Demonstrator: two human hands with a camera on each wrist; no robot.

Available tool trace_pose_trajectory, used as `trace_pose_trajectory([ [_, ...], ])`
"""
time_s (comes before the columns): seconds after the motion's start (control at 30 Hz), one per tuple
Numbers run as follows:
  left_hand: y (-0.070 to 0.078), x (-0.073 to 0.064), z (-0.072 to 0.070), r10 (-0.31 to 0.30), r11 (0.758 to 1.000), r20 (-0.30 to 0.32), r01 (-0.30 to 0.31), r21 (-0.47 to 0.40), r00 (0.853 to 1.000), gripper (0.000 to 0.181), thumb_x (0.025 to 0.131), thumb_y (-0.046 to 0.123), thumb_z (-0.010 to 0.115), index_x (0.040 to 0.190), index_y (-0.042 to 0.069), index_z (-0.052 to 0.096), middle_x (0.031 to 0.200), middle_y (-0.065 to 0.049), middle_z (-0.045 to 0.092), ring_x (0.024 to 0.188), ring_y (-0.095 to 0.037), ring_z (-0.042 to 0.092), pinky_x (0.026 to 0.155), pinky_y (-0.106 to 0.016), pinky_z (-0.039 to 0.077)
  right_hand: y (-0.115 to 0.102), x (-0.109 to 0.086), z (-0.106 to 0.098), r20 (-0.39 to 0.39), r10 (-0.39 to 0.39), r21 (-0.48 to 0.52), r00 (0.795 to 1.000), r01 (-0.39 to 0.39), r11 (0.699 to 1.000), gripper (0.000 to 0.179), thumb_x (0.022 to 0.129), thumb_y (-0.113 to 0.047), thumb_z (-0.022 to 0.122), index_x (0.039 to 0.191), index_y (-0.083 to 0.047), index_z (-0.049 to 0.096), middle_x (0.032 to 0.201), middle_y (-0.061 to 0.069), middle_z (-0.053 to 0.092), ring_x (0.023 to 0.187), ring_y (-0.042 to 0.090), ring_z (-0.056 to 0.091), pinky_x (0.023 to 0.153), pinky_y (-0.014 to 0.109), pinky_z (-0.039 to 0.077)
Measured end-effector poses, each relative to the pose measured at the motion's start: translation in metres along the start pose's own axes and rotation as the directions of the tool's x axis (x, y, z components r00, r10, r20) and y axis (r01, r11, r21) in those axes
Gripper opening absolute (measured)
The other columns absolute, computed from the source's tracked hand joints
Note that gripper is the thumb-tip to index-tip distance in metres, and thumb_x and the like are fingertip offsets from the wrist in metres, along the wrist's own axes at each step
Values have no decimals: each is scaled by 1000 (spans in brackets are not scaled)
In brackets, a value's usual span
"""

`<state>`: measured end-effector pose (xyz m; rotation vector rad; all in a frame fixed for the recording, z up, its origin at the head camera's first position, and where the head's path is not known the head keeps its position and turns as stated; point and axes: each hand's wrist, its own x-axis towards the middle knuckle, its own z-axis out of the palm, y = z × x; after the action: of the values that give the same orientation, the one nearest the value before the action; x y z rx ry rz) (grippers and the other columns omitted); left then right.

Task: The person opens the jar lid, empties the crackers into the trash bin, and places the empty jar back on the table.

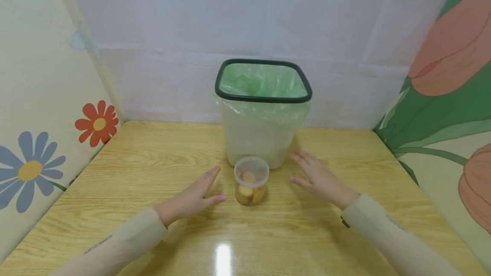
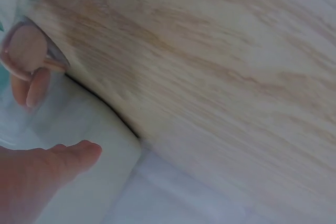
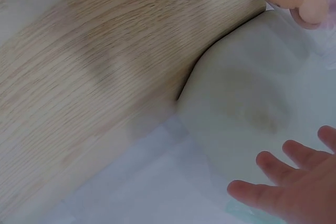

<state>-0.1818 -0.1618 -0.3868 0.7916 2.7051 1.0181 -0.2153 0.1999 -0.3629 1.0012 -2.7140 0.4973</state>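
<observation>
A clear plastic tub (image 1: 251, 180) stands upright on the table, with several round tan cookies (image 1: 245, 191) in its lower part and no lid on top. Directly behind it is a white bin (image 1: 261, 135) lined with a green plastic bag (image 1: 264, 81) under a dark rim. My left hand (image 1: 193, 197) hovers to the left of the tub, fingers straight and thumb apart, holding nothing. On the other side my right hand (image 1: 320, 178) is spread near the bin's lower right, also holding nothing. Both wrist views show the cookies through the tub wall beside the bin.
The wood-grain table (image 1: 161, 148) runs back to a white cloth backdrop (image 1: 172, 33). Flower-printed panels flank it, the left panel (image 1: 38, 76) with daisies and the right panel (image 1: 452, 118) with large tulips. A bright light reflection lies on the near tabletop.
</observation>
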Motion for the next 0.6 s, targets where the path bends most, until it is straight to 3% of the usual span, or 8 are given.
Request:
trace_pose_trajectory([
  [0.17,4,4,5,-14,999,3,14,-33,1000,86,96,35,60,150,-10,11,154,-31,14,142,-46,14,112,-58,14,-5,5,3,-15,-30,-2,999,30,1000,64,95,-27,62,143,7,38,143,32,39,130,49,37,105,61,30],
  [0.4,13,14,13,-60,991,64,67,-117,996,89,96,38,60,152,-7,6,157,-28,8,144,-43,9,113,-56,11,-9,8,10,-20,-69,-2,997,69,998,66,98,-37,57,142,8,39,146,30,37,132,47,37,105,60,31],
  [0.6,17,17,18,-73,983,40,79,-167,997,91,96,38,61,152,-6,5,157,-27,8,144,-42,9,113,-56,11,-13,13,16,-9,-90,23,996,90,996,66,97,-34,58,145,6,36,149,28,33,134,44,34,108,58,28],
])
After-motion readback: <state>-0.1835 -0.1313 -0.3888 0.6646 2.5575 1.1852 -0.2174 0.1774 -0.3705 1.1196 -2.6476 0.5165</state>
